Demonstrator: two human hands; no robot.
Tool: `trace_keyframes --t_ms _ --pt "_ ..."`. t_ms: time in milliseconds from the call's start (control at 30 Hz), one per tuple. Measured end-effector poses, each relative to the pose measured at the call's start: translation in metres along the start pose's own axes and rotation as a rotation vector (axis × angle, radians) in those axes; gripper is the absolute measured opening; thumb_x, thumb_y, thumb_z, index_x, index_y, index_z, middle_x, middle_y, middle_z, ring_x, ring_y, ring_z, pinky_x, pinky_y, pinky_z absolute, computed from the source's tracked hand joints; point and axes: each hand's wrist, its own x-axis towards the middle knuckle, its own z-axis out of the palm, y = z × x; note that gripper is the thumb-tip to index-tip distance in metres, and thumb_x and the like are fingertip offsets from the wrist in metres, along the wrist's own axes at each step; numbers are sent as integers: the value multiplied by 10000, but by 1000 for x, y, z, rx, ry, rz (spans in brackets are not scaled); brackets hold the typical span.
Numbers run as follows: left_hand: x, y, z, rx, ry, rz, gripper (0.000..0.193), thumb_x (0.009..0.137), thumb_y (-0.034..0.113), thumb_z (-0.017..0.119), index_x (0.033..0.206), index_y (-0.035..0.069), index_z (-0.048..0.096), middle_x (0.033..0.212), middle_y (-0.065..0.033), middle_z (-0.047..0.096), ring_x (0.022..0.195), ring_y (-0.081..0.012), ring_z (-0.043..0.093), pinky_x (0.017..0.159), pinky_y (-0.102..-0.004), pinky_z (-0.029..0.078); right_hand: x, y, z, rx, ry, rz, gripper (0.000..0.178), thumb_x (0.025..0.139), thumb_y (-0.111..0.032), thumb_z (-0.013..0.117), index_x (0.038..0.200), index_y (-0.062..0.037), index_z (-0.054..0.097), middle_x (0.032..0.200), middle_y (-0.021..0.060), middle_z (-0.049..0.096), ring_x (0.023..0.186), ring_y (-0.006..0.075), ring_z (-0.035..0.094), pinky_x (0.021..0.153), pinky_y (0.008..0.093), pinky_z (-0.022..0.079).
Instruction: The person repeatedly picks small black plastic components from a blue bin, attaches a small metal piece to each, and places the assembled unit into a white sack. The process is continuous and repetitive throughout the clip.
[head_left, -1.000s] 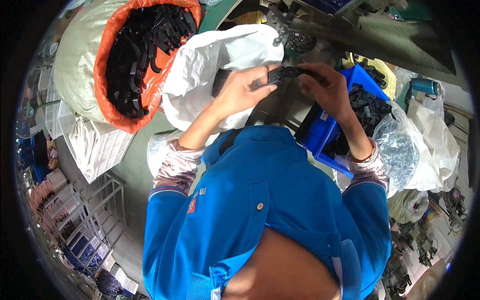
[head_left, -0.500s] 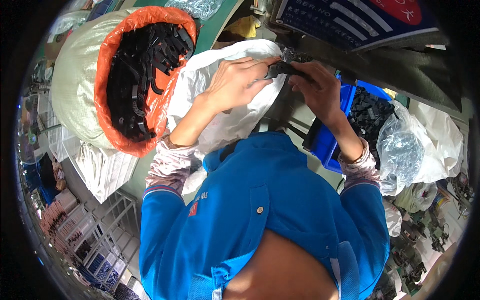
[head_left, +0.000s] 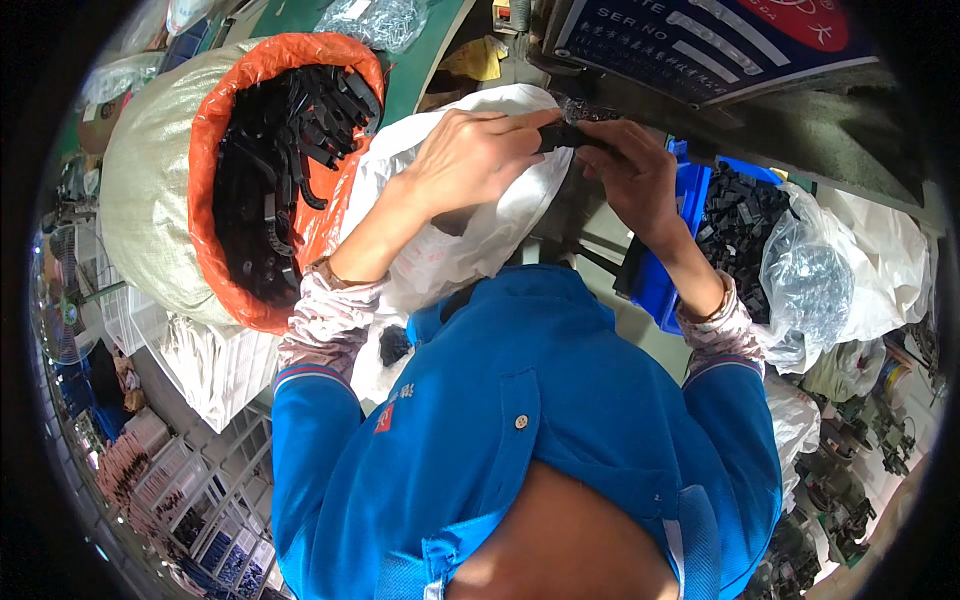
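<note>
Between my two hands, just past the far edge of the white sack [head_left: 470, 245], is a small black plastic part [head_left: 566, 137]. My left hand [head_left: 480, 155] pinches its left end with thumb and fingers. At the other end, the fingers of my right hand [head_left: 636, 172] are closed on it. Much of the part is hidden by my fingers, so its full shape does not show. Behind it lies a dark, shiny area [head_left: 585, 110] at the machine, too small to make out.
On the left a large woven sack with an orange liner [head_left: 215, 130] holds many black curved parts [head_left: 335, 105]. A blue bin [head_left: 655, 285] of small black pieces [head_left: 740, 225] stands to the right, beside clear plastic bags [head_left: 805, 285]. A machine with a blue plate [head_left: 640, 50] overhangs the far right.
My left hand has turned and shifted slightly, and its fingers now cover more of the black plastic part. My right hand stays nearly in place. The view has tilted a little.
</note>
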Motion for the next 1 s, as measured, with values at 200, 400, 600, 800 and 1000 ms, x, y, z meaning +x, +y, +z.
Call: trace_keyframes --t_ms 200,400,600,800,1000 --pt "13 -13 -7 21 11 57 170 766 164 703 786 11 629 1155 -69 675 717 -273 645 609 -371 521 10 6 3 -72 88 -71 222 843 -27 693 1064 -19 681 869 123 679 709 172 659 603 296 523" --pt "21 -18 -7 -116 -93 -96 350 783 155 720 1098 15 661 794 -128 630 672 -341 592 600 -385 464 14 23 2 47 32 13 175 894 -44 652 1061 6 661 814 92 675 674 141 630 603 276 515" --pt "32 -44 0 -102 -298 -179 461 793 231 743 1217 91 628 739 -116 587 645 -311 566 592 -377 448 15 29 6 163 -23 192 228 901 -3 628 1122 53 641 812 85 675 671 116 618 605 253 513" --pt "-5 -35 -3 -219 -92 -220 261 839 192 708 1038 27 678 832 -135 667 733 -296 646 658 -351 501 18 44 -9 165 -147 225 291 930 -80 595 1197 38 596 938 119 665 797 172 638 719 291 528" --pt "5 -30 -9 -175 -153 -202 205 853 164 689 968 -6 668 864 -168 683 774 -338 659 695 -365 516 66 155 -9 -396 -343 420 499 979 -247 467 1434 -64 374 1358 225 497 1187 376 543 1029 469 417"
